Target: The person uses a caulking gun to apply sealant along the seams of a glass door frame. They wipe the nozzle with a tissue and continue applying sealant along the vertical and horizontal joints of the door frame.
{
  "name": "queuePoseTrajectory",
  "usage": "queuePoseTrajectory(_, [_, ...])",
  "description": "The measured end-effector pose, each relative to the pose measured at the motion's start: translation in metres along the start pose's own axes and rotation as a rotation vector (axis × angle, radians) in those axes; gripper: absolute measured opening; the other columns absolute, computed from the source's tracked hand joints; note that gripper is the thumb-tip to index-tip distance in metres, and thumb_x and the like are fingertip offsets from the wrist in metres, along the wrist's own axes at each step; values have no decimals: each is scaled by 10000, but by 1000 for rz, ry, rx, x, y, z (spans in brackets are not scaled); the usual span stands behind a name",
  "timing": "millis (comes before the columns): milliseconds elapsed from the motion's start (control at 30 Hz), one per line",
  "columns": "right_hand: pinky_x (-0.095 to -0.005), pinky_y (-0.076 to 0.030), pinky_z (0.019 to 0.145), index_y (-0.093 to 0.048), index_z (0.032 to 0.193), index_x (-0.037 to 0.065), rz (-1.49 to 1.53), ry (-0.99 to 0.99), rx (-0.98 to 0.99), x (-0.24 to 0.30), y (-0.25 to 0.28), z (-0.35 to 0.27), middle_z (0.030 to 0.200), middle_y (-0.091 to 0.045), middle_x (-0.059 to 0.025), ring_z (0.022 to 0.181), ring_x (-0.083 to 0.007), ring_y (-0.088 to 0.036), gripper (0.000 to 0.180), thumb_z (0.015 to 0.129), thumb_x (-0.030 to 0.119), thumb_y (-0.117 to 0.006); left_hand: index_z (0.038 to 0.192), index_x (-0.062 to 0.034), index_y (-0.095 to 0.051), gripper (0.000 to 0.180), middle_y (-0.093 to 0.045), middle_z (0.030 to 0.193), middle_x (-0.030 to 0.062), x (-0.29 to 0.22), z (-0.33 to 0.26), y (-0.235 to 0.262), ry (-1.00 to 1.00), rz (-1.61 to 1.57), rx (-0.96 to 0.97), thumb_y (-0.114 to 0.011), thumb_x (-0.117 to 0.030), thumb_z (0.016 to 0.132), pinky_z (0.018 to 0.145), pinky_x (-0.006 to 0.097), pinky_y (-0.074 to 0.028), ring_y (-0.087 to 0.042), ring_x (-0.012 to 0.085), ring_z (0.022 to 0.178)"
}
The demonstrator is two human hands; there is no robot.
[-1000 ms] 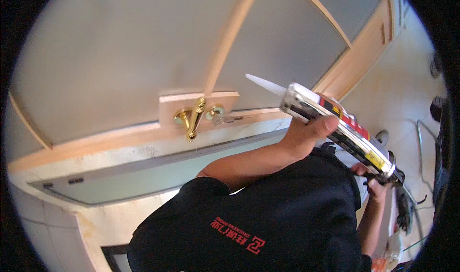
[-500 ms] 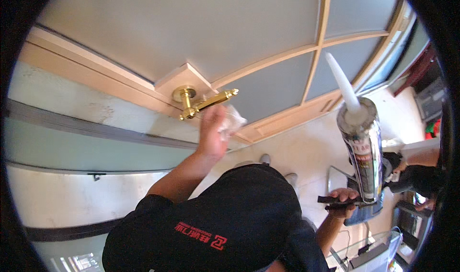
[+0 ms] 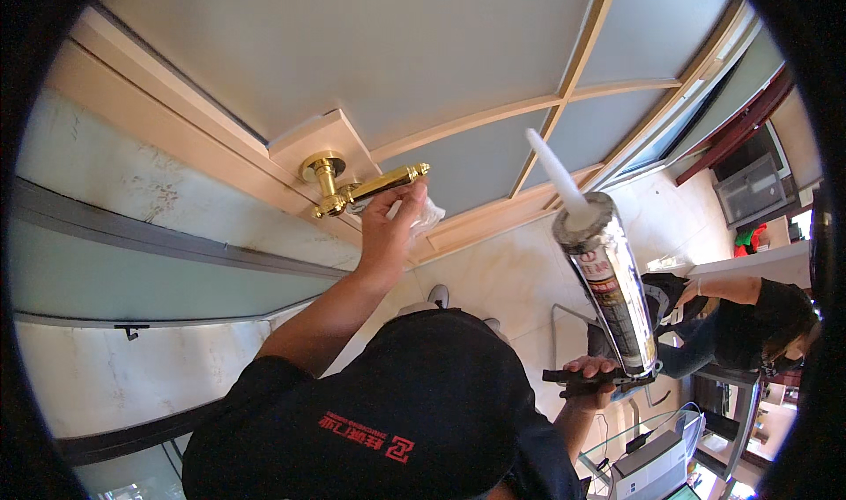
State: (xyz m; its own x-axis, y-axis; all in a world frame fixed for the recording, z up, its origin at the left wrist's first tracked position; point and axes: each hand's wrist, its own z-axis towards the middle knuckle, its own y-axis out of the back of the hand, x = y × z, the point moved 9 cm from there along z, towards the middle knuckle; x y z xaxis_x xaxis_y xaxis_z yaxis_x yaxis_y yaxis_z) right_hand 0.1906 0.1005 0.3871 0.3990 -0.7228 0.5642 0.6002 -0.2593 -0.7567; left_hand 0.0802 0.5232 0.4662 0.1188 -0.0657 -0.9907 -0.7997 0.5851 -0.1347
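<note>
My left hand (image 3: 390,227) is closed round a crumpled white tissue (image 3: 429,216), which shows past the fingers. Its fingertips touch the gold lever handle (image 3: 388,183) near the free end. That handle stands out from a round gold base on a light wood door frame (image 3: 304,152). Out to the right, my right hand (image 3: 592,381) grips the black handle of a caulking gun (image 3: 560,377). Loaded in the gun is a silver sealant cartridge (image 3: 608,280) with a long white nozzle (image 3: 555,170) pointing up and away.
Frosted glass panels (image 3: 379,51) fill the wood-framed door ahead. A marble-look wall with a dark grey band (image 3: 132,231) runs along the left. At the right a seated person in black (image 3: 749,324) is near a glass table (image 3: 608,447) with a white device (image 3: 652,465).
The fingers of my left hand have come up against the lever handle, with the tissue still held. The whole view has shifted, and more of the person at the right shows.
</note>
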Motion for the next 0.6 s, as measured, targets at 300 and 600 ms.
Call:
queuePoseTrajectory(300, [-543,-539,954,-526,1259,92,-96,75,-32,35,-11,-12,1084,-621,-107,1080,-359,-637,400,995,366,-650,1151,-66,-701,502,-590,862,-13,4,39,-21,117,-178,-118,-523,-520,1035,564,247,-394,-535,89,716])
queuePoseTrajectory(600, [-584,-535,914,-609,1221,96,-108,26,-141,44,-20,-15,1010,-685,-152,1036,-426,-641,381,952,349,-705,1091,-104,-731,473,-635,902,-11,13,44,-23,163,-244,-112,-544,-532,1020,608,300,-418,-586,97,782])
